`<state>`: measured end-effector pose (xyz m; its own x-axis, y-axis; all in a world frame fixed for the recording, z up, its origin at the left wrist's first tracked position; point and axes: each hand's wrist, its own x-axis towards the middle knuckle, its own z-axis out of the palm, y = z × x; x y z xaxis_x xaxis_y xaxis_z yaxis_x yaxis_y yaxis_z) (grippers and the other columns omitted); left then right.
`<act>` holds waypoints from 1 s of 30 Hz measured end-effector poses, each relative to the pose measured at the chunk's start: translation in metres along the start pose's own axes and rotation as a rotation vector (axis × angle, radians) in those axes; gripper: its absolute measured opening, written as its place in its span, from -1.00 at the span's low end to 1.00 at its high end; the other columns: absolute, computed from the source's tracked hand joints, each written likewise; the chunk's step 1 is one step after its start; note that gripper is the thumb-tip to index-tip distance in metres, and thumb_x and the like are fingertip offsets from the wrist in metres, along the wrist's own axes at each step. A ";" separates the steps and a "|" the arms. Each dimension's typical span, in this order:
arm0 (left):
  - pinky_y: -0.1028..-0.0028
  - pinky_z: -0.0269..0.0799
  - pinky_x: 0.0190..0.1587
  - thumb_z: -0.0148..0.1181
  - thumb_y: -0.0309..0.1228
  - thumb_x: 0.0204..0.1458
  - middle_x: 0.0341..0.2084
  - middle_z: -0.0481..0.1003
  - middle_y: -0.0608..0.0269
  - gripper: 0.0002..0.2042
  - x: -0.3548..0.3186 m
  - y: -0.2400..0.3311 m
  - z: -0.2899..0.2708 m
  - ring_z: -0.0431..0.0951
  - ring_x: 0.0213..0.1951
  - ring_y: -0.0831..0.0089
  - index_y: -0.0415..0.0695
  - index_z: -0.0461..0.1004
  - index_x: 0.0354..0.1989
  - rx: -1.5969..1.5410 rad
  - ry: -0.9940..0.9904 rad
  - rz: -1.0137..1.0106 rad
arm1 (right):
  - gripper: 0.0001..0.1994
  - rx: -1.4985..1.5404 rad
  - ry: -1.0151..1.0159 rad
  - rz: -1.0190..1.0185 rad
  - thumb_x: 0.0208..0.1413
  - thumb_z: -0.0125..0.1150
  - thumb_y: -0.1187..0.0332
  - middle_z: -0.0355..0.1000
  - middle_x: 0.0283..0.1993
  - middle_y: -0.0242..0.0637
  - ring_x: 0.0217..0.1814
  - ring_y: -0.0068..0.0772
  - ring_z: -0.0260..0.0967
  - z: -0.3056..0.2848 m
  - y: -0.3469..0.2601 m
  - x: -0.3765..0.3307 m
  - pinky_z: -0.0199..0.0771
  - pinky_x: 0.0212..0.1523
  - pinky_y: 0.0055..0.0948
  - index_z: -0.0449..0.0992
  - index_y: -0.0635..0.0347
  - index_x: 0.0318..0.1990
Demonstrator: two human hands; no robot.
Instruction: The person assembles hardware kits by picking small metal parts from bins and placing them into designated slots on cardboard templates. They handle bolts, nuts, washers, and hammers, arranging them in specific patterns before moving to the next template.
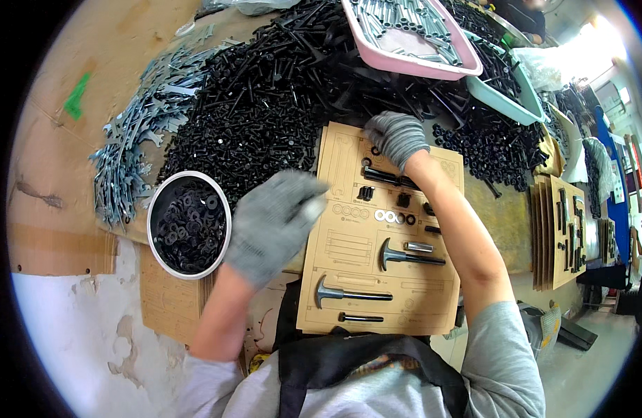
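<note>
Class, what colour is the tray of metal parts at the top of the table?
Pink: the tray has a pink rim and wall, seen best in the head view.

The scene is evenly and fairly brightly lit, with soft, faint shadows on the desk (70, 209). A blown-out white glare sits at the upper right edge, far beyond the right grip (397, 138). The left grip (275, 219) is smeared by motion blur; the right one is sharper. Fisheye distortion bends straight edges toward the black circular rim.
</note>
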<state>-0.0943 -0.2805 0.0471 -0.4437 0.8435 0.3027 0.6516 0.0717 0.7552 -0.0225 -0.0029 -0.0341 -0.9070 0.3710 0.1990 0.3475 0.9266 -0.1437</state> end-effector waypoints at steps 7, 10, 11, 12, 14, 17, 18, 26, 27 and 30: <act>0.36 0.38 0.04 0.17 -0.24 0.01 -0.13 0.51 0.15 -0.69 0.099 -0.065 0.086 0.50 -0.09 0.19 -0.09 0.55 -0.10 0.415 -0.272 -0.094 | -0.79 0.020 -0.125 -0.086 0.10 0.08 0.26 0.45 -0.26 -0.20 -0.23 -0.08 0.45 -0.018 0.010 -0.032 0.47 -0.21 -0.19 0.58 -0.02 -0.16; 0.33 0.37 0.05 0.20 -0.17 -0.02 -0.10 0.50 0.14 -0.64 0.114 -0.069 0.097 0.49 -0.07 0.19 -0.06 0.54 -0.08 0.469 -0.393 -0.079 | -0.78 0.099 -0.155 -0.156 0.11 0.08 0.26 0.45 -0.25 -0.20 -0.22 -0.08 0.45 -0.016 0.016 -0.045 0.46 -0.21 -0.19 0.58 -0.03 -0.14; 0.32 0.36 0.06 0.22 -0.12 -0.06 -0.12 0.50 0.12 -0.60 0.118 -0.065 0.098 0.48 -0.05 0.20 -0.05 0.54 -0.06 0.503 -0.426 -0.090 | -0.78 0.101 -0.191 -0.129 0.11 0.08 0.26 0.45 -0.25 -0.20 -0.22 -0.08 0.45 -0.020 0.013 -0.046 0.46 -0.21 -0.20 0.58 -0.03 -0.14; 0.32 0.36 0.06 0.23 -0.12 -0.06 -0.12 0.50 0.11 -0.59 0.120 -0.063 0.099 0.48 -0.04 0.21 -0.05 0.54 -0.06 0.526 -0.438 -0.074 | -0.78 0.103 -0.201 -0.127 0.10 0.08 0.26 0.45 -0.25 -0.21 -0.22 -0.08 0.45 -0.022 0.014 -0.048 0.46 -0.20 -0.20 0.58 -0.03 -0.14; 0.32 0.36 0.07 0.24 -0.10 -0.08 -0.13 0.50 0.10 -0.57 0.123 -0.062 0.100 0.48 -0.04 0.21 -0.06 0.53 -0.06 0.573 -0.461 -0.044 | -0.79 0.106 -0.218 -0.125 0.10 0.09 0.26 0.46 -0.25 -0.21 -0.21 -0.09 0.45 -0.024 0.016 -0.050 0.45 -0.19 -0.20 0.59 -0.04 -0.15; 0.32 0.37 0.05 0.27 -0.11 -0.11 -0.15 0.51 0.11 -0.57 0.125 -0.067 0.100 0.48 -0.05 0.20 -0.07 0.54 -0.08 0.530 -0.477 -0.047 | -0.79 0.251 -0.120 -0.114 0.08 0.10 0.25 0.47 -0.25 -0.22 -0.20 -0.10 0.44 -0.014 0.022 -0.052 0.44 -0.16 -0.22 0.59 -0.04 -0.17; 0.32 0.37 0.05 0.28 -0.12 -0.12 -0.16 0.51 0.11 -0.57 0.125 -0.068 0.100 0.48 -0.05 0.20 -0.07 0.54 -0.08 0.516 -0.481 -0.047 | -0.79 0.253 -0.123 -0.071 0.08 0.11 0.24 0.47 -0.25 -0.22 -0.20 -0.10 0.44 -0.014 0.021 -0.051 0.44 -0.16 -0.22 0.60 -0.04 -0.18; 0.31 0.39 0.02 0.28 -0.15 -0.10 -0.20 0.53 0.12 -0.63 0.127 -0.071 0.102 0.50 -0.09 0.19 -0.07 0.57 -0.15 0.478 -0.451 -0.031 | -0.80 0.273 -0.103 -0.006 0.05 0.16 0.19 0.50 -0.31 -0.23 -0.22 -0.11 0.45 -0.007 0.019 -0.057 0.44 -0.14 -0.22 0.62 -0.01 -0.24; 0.31 0.39 0.01 0.27 -0.16 -0.10 -0.21 0.53 0.12 -0.65 0.127 -0.069 0.103 0.50 -0.09 0.19 -0.07 0.58 -0.16 0.480 -0.456 -0.042 | -0.80 0.314 -0.081 0.021 0.05 0.17 0.19 0.51 -0.31 -0.23 -0.21 -0.12 0.45 -0.007 0.019 -0.057 0.44 -0.14 -0.23 0.62 -0.01 -0.24; 0.31 0.39 0.00 0.27 -0.16 -0.08 -0.23 0.53 0.12 -0.68 0.128 -0.072 0.104 0.51 -0.11 0.19 -0.06 0.60 -0.19 0.463 -0.434 -0.022 | -0.78 0.370 -0.097 0.152 0.01 0.21 0.17 0.52 -0.25 -0.19 -0.18 -0.11 0.46 -0.007 0.017 -0.050 0.44 -0.12 -0.24 0.62 0.00 -0.23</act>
<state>-0.1340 -0.1226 -0.0292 -0.2331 0.9713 -0.0469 0.8870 0.2322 0.3991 0.0302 -0.0048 -0.0401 -0.8765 0.4778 0.0588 0.3861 0.7707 -0.5070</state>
